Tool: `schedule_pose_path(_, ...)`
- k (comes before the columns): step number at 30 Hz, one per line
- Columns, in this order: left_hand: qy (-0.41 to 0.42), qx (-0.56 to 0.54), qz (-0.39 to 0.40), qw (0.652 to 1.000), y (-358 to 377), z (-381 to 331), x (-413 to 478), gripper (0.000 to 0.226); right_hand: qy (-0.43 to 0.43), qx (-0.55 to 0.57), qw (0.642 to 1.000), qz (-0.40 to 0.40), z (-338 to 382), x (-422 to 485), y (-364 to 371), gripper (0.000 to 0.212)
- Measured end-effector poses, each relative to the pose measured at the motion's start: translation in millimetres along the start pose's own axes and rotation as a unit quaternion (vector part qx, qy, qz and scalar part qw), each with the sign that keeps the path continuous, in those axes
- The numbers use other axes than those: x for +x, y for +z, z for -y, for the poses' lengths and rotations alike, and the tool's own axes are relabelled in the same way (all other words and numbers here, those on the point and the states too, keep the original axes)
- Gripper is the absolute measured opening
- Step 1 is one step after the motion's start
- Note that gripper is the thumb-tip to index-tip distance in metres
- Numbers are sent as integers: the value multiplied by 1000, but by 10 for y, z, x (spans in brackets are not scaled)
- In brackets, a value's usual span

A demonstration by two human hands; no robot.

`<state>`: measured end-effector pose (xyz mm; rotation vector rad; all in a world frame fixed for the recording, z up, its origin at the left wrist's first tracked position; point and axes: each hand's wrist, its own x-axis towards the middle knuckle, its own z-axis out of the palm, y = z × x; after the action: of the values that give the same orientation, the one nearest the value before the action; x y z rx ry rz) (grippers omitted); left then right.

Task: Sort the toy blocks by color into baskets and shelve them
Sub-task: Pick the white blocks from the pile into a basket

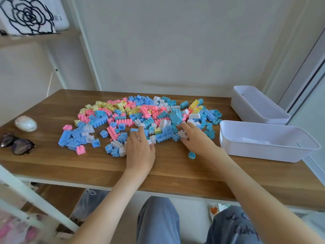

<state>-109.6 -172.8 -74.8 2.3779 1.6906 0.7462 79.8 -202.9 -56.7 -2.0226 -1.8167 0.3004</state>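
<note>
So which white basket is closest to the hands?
The single front basket, just beside the right hand; the stacked ones sit farther back.

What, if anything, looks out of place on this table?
Nothing spilled or broken. One blue wheel lies apart from the block pile, near the right hand. Sunglasses sit at the table's left end, unrelated to sorting.

Counter (175, 166): wood grain, smooth, low sheen, beneath left hand (140, 148) and right hand (195, 138).
Blocks (140, 113): moulded plastic, studded, faintly glossy, ahead of the hands.
Near basket (263, 152): white plastic, smooth, satin, right of the hands.
Stacked baskets (246, 106): same plastic, beyond it.
Sunglasses (17, 143): glossy dark lenses, far left of the hands.
Oval object (25, 123): pearly, glossy.
Trousers (158, 222): matt blue-grey cloth.
</note>
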Motion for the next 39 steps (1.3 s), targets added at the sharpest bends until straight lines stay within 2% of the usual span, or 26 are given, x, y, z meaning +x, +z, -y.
schedule_pose_path(2,6,-20,-2,1000,-5,6,-3,56,-4,1,1000,8,20,-19,-17,47)
schedule_pose_path(7,25,-10,-7,1000,-11,36,18,30,-25,-2,999,-27,52,-51,23,34)
schedule_pose_path(13,15,-29,-9,999,-21,11,36,29,-5,-34,999,10,53,-11,3,27)
schedule_pose_path(17,16,-68,-39,997,-75,-74,31,31,3,6,999,-49,102,-88,-40,23)
schedule_pose_path(19,25,-90,-69,993,-141,-165,39,31,-3,61,992,-115,166,-155,-211,24)
schedule_pose_path(23,67,-158,-80,982,-258,-487,60,32,-19,77,969,-233,142,-314,-699,19)
schedule_pose_path(29,140,-283,-70,946,-250,-1184,104,26,108,66,958,-256,-431,-614,-1065,13)
schedule_pose_path(31,139,-352,-50,924,-211,-1403,107,24,136,68,960,-233,-626,-757,-1123,8)
schedule_pose_path(33,126,-406,7,905,-175,-1613,105,23,159,45,965,-206,-800,-866,-1159,13)
schedule_pose_path(36,48,-493,159,854,-167,-1931,80,25,212,12,962,-170,-970,-1002,-1238,24)
schedule_pose_path(37,16,-518,193,833,-162,-1981,77,23,223,11,960,-166,-975,-1022,-1252,30)
schedule_pose_path(39,-26,-534,216,817,-132,-2074,84,20,228,17,958,-176,-957,-1074,-1294,39)
